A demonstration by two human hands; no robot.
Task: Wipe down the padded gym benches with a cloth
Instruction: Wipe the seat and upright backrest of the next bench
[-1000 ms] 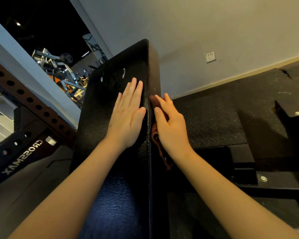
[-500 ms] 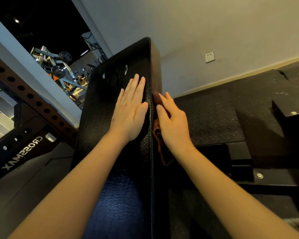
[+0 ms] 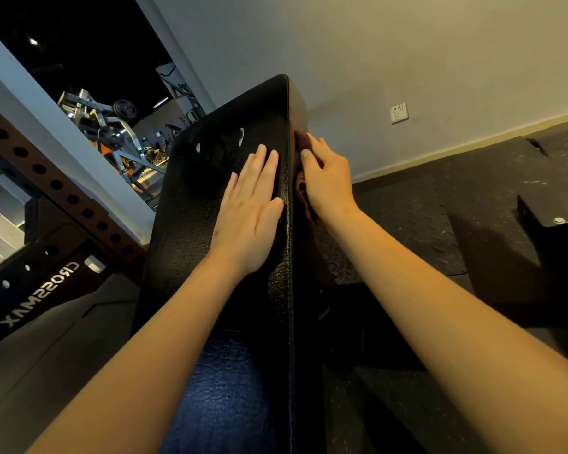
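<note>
**Cloth pressed to the bench's right side, other hand steadying the top**

The bench (image 3: 217,178) slopes up and away from the camera, its black textured vinyl catching small glints near the far end. The left hand (image 3: 246,217) lies flat on the top face, fingers straight and together, holding nothing. The right hand (image 3: 325,181) is on the narrow right side face, fingers mostly extended. It presses a brownish cloth (image 3: 305,204) against that side rather than clutching it. Only slivers of the cloth show, under the palm and past the fingertips.

The pad will likely feel firm with a little give: foam under a tough skin. The grained vinyl looks grippy enough when dry but could turn slick if damp. The bench itself looks heavy and fixed, so it should not shift under pressure, and the flat left hand serves mainly to brace.

The cloth is light, soft and limp. It will probably bunch or slide out unless the palm and fingers stay spread over its middle, so that is the place to hold it. The seam along the top edge could snag it.

A perforated rack (image 3: 46,178) stands to the left, and rubber floor (image 3: 473,191) lies to the right.
</note>
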